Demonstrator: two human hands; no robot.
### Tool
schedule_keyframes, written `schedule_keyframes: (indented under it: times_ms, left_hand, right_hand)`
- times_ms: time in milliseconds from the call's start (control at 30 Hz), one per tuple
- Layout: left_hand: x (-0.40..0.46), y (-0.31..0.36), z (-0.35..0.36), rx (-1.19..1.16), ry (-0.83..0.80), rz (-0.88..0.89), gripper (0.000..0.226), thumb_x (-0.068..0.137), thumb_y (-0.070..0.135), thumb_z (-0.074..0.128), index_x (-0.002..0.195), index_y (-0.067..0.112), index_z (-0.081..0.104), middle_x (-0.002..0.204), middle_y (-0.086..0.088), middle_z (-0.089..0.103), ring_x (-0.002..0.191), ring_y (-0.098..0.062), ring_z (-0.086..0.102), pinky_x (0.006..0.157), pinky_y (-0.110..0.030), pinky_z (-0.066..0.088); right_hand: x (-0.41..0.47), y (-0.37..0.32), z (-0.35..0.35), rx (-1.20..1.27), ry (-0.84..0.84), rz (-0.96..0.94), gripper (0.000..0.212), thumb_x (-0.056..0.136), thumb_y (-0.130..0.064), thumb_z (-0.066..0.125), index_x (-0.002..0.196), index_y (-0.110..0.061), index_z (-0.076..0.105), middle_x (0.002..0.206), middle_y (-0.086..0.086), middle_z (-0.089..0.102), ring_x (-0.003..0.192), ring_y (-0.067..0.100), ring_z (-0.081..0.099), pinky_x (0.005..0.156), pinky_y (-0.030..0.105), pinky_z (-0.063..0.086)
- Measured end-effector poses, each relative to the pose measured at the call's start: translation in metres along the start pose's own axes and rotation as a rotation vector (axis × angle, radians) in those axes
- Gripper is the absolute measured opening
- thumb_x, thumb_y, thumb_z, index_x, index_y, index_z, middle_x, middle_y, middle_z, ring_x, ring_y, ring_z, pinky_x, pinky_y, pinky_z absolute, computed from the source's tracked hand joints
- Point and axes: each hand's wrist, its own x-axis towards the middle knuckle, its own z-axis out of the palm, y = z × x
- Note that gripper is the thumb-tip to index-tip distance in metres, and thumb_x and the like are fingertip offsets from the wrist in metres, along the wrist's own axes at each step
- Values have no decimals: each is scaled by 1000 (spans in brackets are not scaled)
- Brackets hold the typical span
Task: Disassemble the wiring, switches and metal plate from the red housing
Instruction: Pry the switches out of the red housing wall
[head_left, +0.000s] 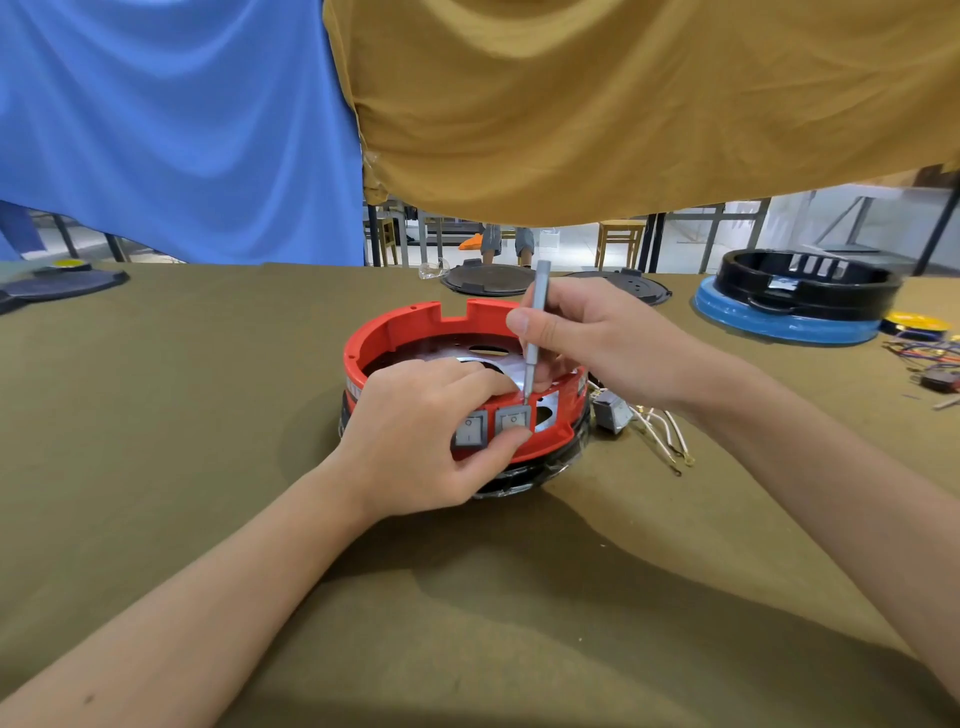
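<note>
The round red housing (415, 322) stands on the olive table, on a black base. Inside it lies a shiny metal plate (511, 371) with holes. Two grey rocker switches (470, 430) (513, 417) sit in its near wall. My left hand (415, 436) grips that wall, fingers over the rim and thumb under the right switch. My right hand (576, 338) holds a slim grey screwdriver (534, 332) upright, its tip at the top edge of the right switch. A third grey switch (610, 410) with white wires (660, 436) lies on the table right of the housing.
A black ring on a blue base (795, 306) stands at the far right, with loose coloured wires (922, 353) and small parts beside it. Two dark round lids (488, 280) (634, 286) lie behind the housing, another dark lid (57, 286) at far left. Blue and mustard cloths hang behind.
</note>
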Motion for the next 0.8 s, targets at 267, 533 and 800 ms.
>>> schedule_keyframes:
  times_ms: [267, 533, 800]
  left_hand:
    - [1, 1, 0, -1, 4, -20, 38, 90, 49, 57, 99, 17, 74, 86, 6, 74, 73, -10, 67, 66, -24, 50]
    - [1, 0, 1, 9, -5, -17, 38, 90, 50, 57, 100, 16, 73, 87, 6, 74, 73, -10, 68, 65, -24, 52]
    - [1, 2, 2, 5, -3, -19, 38, 89, 48, 58, 100, 15, 74, 88, 6, 74, 76, -11, 68, 68, -24, 51]
  right_hand:
    - [-23, 10, 15, -175, 221, -198, 30, 99, -40, 44, 96, -13, 57, 82, 13, 63, 75, 21, 61, 69, 35, 53]
    - [-12, 5, 12, -148, 172, -162, 21, 102, -31, 50, 88, -17, 56, 78, 8, 62, 70, 19, 61, 62, 20, 50]
    - [11, 2, 3, -62, -58, 1, 30, 104, -35, 48, 80, -18, 53, 62, -6, 58, 58, 7, 56, 57, 15, 46]
